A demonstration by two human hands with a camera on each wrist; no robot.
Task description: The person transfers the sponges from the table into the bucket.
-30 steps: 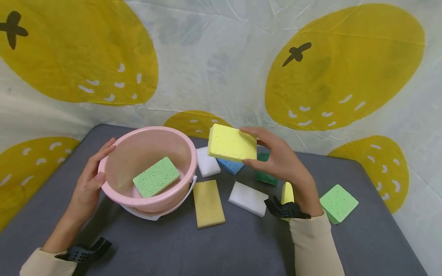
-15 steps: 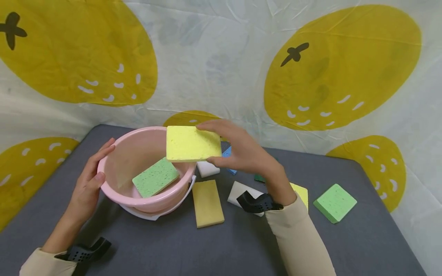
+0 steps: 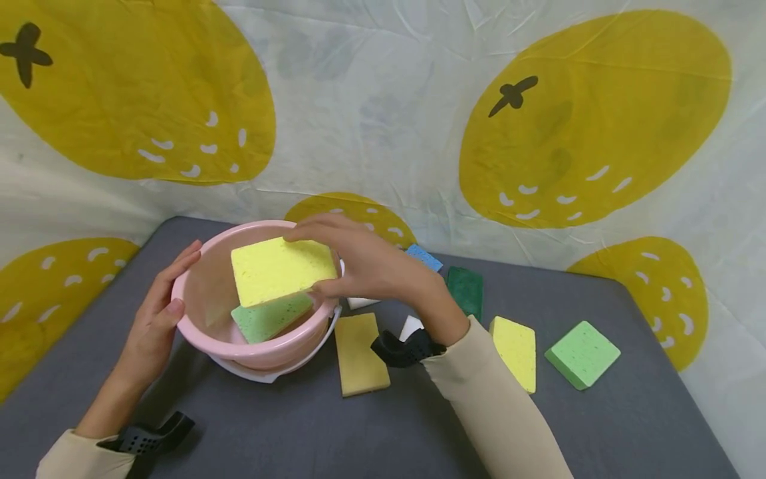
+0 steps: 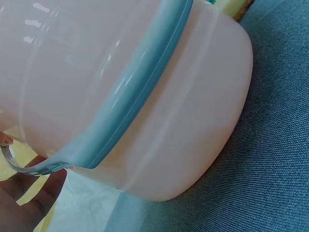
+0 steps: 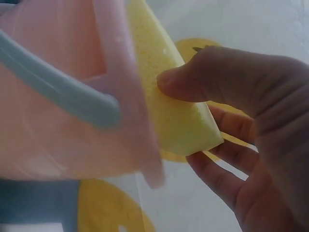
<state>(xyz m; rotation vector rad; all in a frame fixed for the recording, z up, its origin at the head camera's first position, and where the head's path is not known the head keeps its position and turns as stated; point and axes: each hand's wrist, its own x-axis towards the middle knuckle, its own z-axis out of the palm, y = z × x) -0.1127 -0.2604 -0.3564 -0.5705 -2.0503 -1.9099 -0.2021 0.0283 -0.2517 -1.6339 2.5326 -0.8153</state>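
A pink bucket (image 3: 197, 332) with a pale handle stands tilted toward me at the left of the table. My left hand (image 3: 152, 319) grips its left rim, thumb on the near side and fingers behind. With thumb and fingers my right hand (image 3: 365, 259) pinches a yellow sponge (image 3: 278, 269) over the bucket's mouth. In the right wrist view that yellow sponge (image 5: 169, 116) appears at the rim, the thumb across its face. Inside the bucket lies a speckled green sponge (image 3: 269, 319), partly covered by the yellow one.
Right of the bucket lie a tan sponge (image 3: 362, 356), a blue sponge (image 3: 425, 256), a dark green scouring pad (image 3: 465, 291), another yellow sponge (image 3: 516, 352) and a light green sponge (image 3: 583, 352). White sponges (image 3: 411, 327) are partly hidden by the right arm. A patterned cloth hangs behind.
My right hand has carried the yellow sponge leftward from above the loose sponges to over the bucket's opening. My left hand and the bucket have stayed in place.
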